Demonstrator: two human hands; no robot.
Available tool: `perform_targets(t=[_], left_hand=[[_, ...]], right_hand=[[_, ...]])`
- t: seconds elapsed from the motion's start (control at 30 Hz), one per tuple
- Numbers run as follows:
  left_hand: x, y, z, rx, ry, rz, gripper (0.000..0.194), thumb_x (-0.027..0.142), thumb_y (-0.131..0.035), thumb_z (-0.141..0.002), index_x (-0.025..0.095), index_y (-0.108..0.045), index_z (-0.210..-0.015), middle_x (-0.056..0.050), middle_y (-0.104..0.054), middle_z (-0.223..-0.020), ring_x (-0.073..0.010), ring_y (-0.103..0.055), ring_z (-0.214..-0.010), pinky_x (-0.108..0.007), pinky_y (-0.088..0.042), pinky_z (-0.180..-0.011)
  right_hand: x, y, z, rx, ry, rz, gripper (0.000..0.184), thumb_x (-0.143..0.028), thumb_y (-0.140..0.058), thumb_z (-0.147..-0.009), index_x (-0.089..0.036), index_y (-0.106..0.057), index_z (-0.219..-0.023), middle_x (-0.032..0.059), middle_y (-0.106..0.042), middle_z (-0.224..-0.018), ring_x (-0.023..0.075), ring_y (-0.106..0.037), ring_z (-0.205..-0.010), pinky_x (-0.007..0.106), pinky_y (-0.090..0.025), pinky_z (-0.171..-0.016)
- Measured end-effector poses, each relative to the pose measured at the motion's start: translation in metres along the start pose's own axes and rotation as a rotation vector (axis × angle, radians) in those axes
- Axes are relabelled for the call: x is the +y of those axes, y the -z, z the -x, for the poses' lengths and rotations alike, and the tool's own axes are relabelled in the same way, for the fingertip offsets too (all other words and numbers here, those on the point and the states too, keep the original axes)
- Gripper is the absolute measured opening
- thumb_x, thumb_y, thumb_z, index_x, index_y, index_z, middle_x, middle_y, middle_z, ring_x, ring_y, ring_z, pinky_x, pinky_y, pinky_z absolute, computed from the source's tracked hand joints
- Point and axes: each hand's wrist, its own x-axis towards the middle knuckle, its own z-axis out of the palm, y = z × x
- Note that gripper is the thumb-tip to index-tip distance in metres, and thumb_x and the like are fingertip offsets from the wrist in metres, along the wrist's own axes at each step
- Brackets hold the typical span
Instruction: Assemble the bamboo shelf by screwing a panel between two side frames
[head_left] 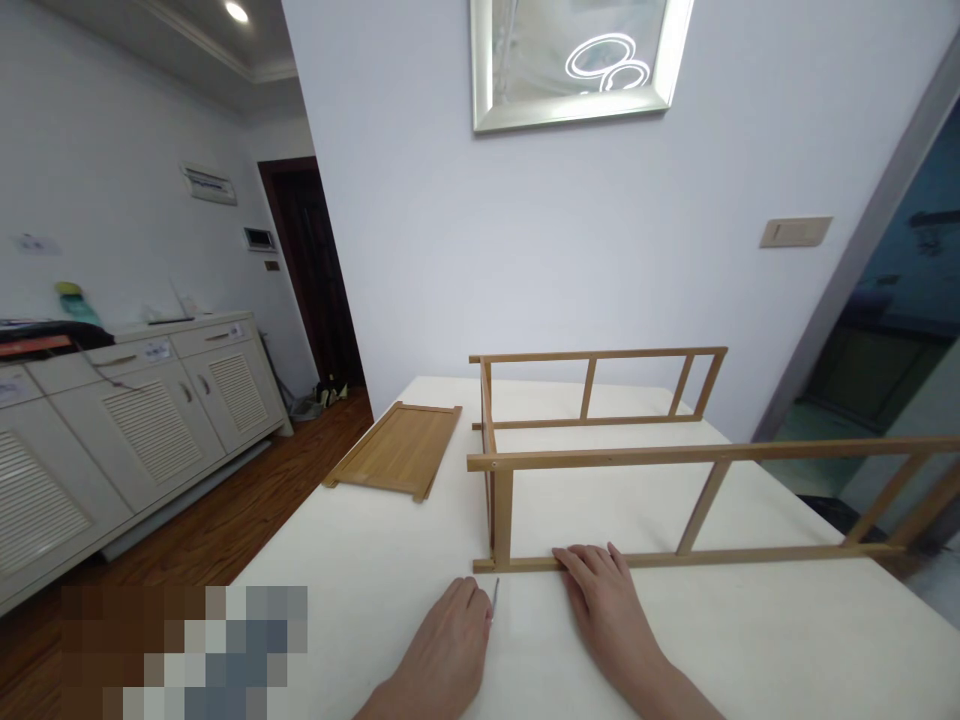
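Observation:
A light wooden rack frame (600, 455) lies on its side on the white table (360, 560), two ladder-like side pieces joined at the left end. My right hand (604, 595) lies flat on the table, fingers stretched out, fingertips touching the frame's near bottom rail. My left hand (450, 640) rests on the table just left of it, fingers curled round a thin metal tool (495, 593) whose tip pokes out toward the frame's corner post.
A flat wooden shelf panel (397, 450) lies at the table's far left edge. White cabinets (127, 420) line the left wall across a wooden floor. A framed mirror (574, 60) hangs on the wall behind the table. A doorway opens at right.

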Motion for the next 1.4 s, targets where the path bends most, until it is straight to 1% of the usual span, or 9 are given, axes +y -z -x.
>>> perform_targets(t=[0.13,0.27,0.73,0.97,1.4], left_hand=[[0.007,0.005,-0.001,0.054,0.079,0.121,0.023,0.004,-0.038,-0.089,0.017,-0.055,-0.084,-0.006,-0.059,-0.089,-0.019,-0.056,-0.084,-0.033,-0.047,-0.078],[0.01,0.004,-0.001,0.076,0.122,0.137,0.022,0.006,-0.037,-0.09,0.018,-0.054,-0.082,-0.006,-0.059,-0.088,-0.0186,-0.057,-0.082,-0.032,-0.047,-0.076],[0.012,-0.004,-0.001,0.105,0.144,0.147,0.019,0.005,-0.04,-0.086,0.019,-0.05,-0.078,-0.005,-0.058,-0.086,-0.0188,-0.056,-0.083,-0.032,-0.046,-0.076],[0.014,-0.004,-0.003,0.062,0.202,0.173,0.018,0.008,-0.04,-0.088,0.018,-0.052,-0.079,-0.005,-0.059,-0.084,-0.0194,-0.056,-0.082,-0.034,-0.045,-0.075],[0.011,-0.008,-0.004,0.049,0.19,0.211,0.018,0.009,-0.041,-0.089,0.019,-0.053,-0.079,-0.004,-0.061,-0.086,-0.0191,-0.056,-0.083,-0.034,-0.045,-0.078]], right_hand=[[0.001,-0.002,0.0,0.008,0.004,0.007,0.031,-0.02,-0.043,-0.092,-0.026,-0.063,-0.115,0.0062,-0.068,-0.106,0.0222,-0.06,-0.101,0.052,-0.032,-0.104],[0.001,-0.002,0.0,-0.005,-0.005,-0.009,0.031,-0.02,-0.041,-0.093,-0.026,-0.063,-0.115,0.0066,-0.067,-0.107,0.0221,-0.06,-0.101,0.053,-0.031,-0.105],[0.0,-0.001,0.0,-0.016,-0.013,-0.018,0.032,-0.02,-0.041,-0.094,-0.026,-0.063,-0.116,0.0071,-0.067,-0.106,0.023,-0.06,-0.102,0.054,-0.031,-0.105],[0.001,-0.002,0.0,-0.027,-0.016,-0.02,0.031,-0.02,-0.042,-0.094,-0.024,-0.063,-0.117,0.0067,-0.067,-0.107,0.0225,-0.06,-0.103,0.054,-0.03,-0.106],[0.004,-0.005,0.0,-0.002,0.004,-0.013,0.031,-0.021,-0.042,-0.093,-0.025,-0.062,-0.117,0.0068,-0.067,-0.108,0.0228,-0.06,-0.103,0.053,-0.03,-0.105]])
